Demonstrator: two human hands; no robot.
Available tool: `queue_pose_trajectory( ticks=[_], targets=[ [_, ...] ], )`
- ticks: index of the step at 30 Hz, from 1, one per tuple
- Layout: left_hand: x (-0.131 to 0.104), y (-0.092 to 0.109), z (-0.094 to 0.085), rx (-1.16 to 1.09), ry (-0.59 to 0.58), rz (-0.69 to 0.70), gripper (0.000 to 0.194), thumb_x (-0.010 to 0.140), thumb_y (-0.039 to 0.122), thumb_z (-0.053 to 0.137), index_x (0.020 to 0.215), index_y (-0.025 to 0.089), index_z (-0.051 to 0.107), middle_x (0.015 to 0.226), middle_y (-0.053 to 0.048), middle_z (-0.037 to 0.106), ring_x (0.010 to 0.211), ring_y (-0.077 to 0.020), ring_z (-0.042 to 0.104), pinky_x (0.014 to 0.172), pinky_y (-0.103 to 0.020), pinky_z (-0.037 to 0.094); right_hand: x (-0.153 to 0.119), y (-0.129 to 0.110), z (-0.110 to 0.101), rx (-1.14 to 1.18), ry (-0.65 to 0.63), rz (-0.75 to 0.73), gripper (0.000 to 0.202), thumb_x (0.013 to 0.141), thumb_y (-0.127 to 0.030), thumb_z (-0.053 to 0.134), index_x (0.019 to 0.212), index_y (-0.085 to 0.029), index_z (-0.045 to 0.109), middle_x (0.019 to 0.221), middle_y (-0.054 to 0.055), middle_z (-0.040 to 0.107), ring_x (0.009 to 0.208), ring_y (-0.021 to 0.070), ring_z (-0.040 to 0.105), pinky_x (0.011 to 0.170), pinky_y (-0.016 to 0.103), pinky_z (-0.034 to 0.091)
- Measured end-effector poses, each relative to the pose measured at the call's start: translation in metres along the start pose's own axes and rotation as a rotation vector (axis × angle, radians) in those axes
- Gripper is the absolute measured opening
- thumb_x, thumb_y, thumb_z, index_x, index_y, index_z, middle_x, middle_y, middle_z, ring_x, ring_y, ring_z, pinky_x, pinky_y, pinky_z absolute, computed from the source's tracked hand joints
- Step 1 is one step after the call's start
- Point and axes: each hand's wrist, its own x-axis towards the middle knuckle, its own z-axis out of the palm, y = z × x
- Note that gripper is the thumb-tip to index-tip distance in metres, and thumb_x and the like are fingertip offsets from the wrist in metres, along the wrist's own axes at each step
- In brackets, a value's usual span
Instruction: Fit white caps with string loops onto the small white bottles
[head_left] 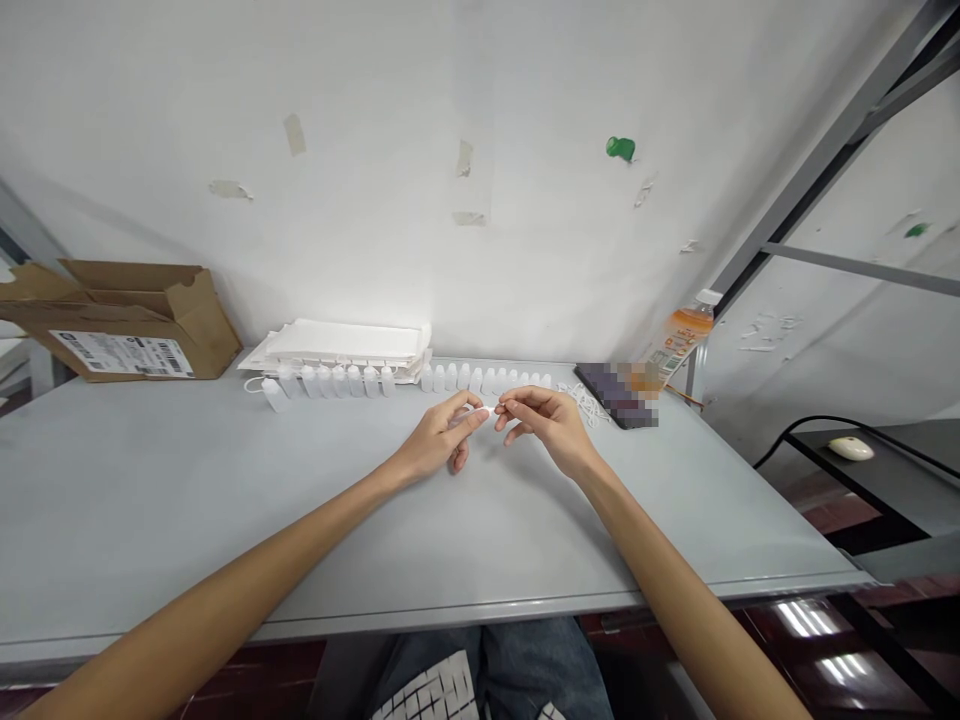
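Observation:
My left hand (442, 432) is closed around a small white plastic bottle (489, 409), its body mostly covered by my fingers and its tip pointing right. At that tip, my right hand (546, 418) pinches thumb and forefinger together; whatever sits between them is too small to make out. Behind my hands stands a row of small translucent dropper bottles (464, 377). Further left is a second group of similar bottles (340, 382) with caps on, the leftmost (274, 394) leaning with a loop sticking out. A pile of small white loop-shaped pieces (591, 405) lies right of my right hand.
White sheets or flat packs (352, 340) are stacked against the wall. An open cardboard box (127, 320) stands at the left. On the right are a dark phone-like item (611, 395), partly blurred, and an orange drink bottle (686, 330). The grey table (450, 560) ends near my lap.

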Motion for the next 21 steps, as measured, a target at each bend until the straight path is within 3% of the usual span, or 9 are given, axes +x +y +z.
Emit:
queue_pose_trajectory(
  ticks=[21],
  targets=[
    [-0.0049,0.0064,0.0051,0.254,0.089,0.024,0.032,0.093,0.054,0.043,0.098,0.023,0.049,0.042,0.009,0.049,0.040,-0.0104,0.046,0.052,-0.021,0.039,0.0002,0.0074,0.0004,-0.073,0.014,-0.067,0.027,0.074,-0.041,0.077,0.081,-0.015,0.074,0.077,0.006,0.070,0.067,0.0190,0.069,0.058,0.034,0.061]
  ],
)
